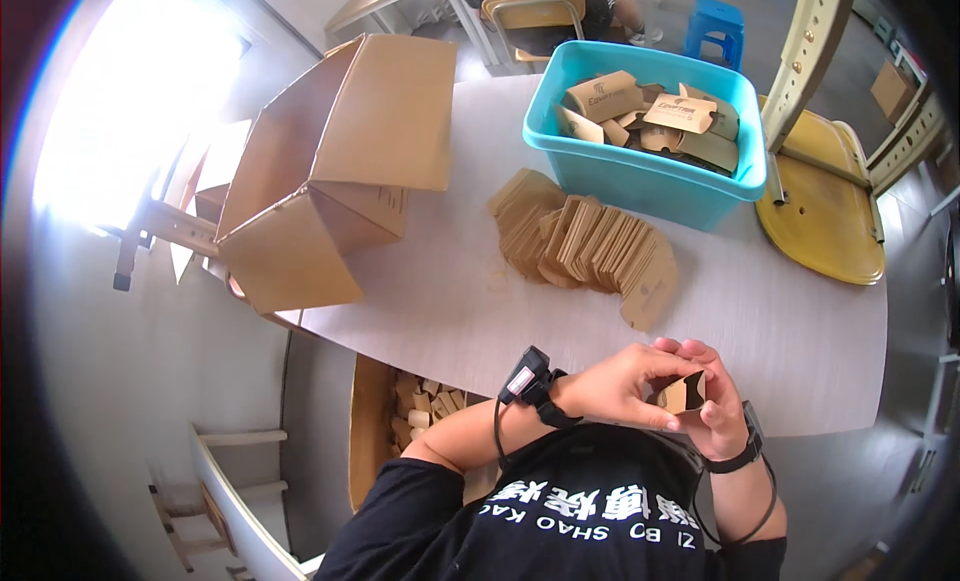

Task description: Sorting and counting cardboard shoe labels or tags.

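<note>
Here in the head view, the left forearm slants up to the right across the front of the body, and the left hand [632, 379] bends in with its thumb laid low and its fingers arched above, pinching a small box [684, 394]. Up from the lower right comes the other forearm, steeper, and the right hand [724, 406] cups the box from its far side, fingers curled together, thumb close by the end. Both hands meet right over the table's near edge, just in front of the chest.

And the box itself: plain brown card, folded into a stubby shape, the end facing right cut in a curve and showing a dark opening. It is held up in the fingers, below the fanned row of flat cards [590, 239] that leans across the table [440, 316]. Beyond them stands a turquoise bin [630, 186], heaped with folded brown boxes [605, 96], while a big open carton [385, 111] sits at the left.
</note>
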Demonstrator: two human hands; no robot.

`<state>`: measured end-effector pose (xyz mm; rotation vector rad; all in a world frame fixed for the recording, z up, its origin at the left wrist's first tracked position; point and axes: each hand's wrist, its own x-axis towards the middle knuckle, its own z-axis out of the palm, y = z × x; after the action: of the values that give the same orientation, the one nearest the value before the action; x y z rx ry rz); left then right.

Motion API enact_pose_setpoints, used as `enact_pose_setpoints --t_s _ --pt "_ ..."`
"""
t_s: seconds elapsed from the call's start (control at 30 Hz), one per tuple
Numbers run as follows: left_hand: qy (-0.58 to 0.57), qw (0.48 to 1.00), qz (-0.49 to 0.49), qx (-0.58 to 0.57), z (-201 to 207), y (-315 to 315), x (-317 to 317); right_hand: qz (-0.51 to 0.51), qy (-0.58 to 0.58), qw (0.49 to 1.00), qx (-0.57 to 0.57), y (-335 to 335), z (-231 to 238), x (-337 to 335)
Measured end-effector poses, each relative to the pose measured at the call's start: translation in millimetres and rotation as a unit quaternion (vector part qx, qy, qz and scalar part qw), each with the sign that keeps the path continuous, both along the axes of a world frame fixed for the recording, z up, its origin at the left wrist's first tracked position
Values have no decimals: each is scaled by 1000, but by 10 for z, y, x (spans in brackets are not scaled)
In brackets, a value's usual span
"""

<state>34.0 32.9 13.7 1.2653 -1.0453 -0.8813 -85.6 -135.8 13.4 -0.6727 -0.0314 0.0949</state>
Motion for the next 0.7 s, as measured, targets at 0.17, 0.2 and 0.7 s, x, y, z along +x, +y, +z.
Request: enact_pose_setpoints --t_s 0.17,0.2,0.7 --pt "25 998 43 -43 -116 -66 -110 -12 49 998 -33 -2 -74 2" --pt "-25 998 50 -37 -114 -77 -113 -20 44 997 -67 -4 -130 -1" --pt "23 999 5 26 -31 -37 -112 -271 -198 746 -575 -26 -17 -132"
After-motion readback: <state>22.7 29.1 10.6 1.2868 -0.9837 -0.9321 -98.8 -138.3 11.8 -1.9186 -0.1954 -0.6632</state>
